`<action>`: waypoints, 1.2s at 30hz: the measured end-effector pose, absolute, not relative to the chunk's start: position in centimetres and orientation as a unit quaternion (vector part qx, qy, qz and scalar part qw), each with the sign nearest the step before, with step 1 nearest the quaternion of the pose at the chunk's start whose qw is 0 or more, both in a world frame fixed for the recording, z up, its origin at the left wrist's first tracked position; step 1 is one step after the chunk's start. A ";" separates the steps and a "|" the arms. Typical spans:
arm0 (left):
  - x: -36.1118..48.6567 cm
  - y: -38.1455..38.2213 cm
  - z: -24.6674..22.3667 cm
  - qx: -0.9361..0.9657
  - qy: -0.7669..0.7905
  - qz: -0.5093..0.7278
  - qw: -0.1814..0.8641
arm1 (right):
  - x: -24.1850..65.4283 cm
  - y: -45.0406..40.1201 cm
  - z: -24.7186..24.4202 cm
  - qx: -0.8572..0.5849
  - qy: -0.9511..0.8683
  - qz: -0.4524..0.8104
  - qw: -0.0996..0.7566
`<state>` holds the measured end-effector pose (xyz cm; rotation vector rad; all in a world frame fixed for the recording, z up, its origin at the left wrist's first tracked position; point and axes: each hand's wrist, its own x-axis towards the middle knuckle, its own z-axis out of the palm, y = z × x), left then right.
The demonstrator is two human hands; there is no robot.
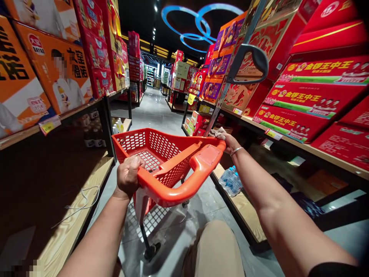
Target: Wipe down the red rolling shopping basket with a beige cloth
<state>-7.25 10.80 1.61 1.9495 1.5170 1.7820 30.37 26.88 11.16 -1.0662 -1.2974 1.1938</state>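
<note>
An orange-red plastic shopping cart [173, 195] stands in front of me, its basket of slotted walls and a wheeled frame beneath. My left hand [128, 175] is closed around the left side of its handle. At the right end of the handle, my right hand [227, 141] is closed too, with something pale and crumpled, like cloth, at its fingers. A metal pole with a dark grey loop handle [263, 65] slants up from beside that hand. Whether my fingers also touch the pole, I cannot tell. The visible basket floor shows only its grid.
Orange drink cartons [62, 73] line the left shelf, above a wooden lower board [95, 184] with a white cable. Red boxes [305, 96] are stacked on the right shelf. Shrink-wrapped water bottles [231, 181] sit low on the right. A tiled aisle [152, 102] runs ahead between the shelves.
</note>
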 end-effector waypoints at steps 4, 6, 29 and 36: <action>-6.5 10.5 1.7 0.607 0.486 0.622 0.096 | 30.6 25.3 9.2 -0.398 -0.528 0.460 0.593; -6.2 10.5 1.8 0.608 0.492 0.618 0.086 | 30.7 24.5 8.8 -0.411 -0.511 0.440 0.613; -2.3 11.3 0.9 0.644 0.544 0.532 -0.082 | 21.8 3.6 7.7 -0.417 -0.532 0.444 0.588; -1.3 11.3 0.7 0.672 0.527 0.520 -0.034 | 23.9 4.7 8.5 -0.497 -0.694 0.095 0.512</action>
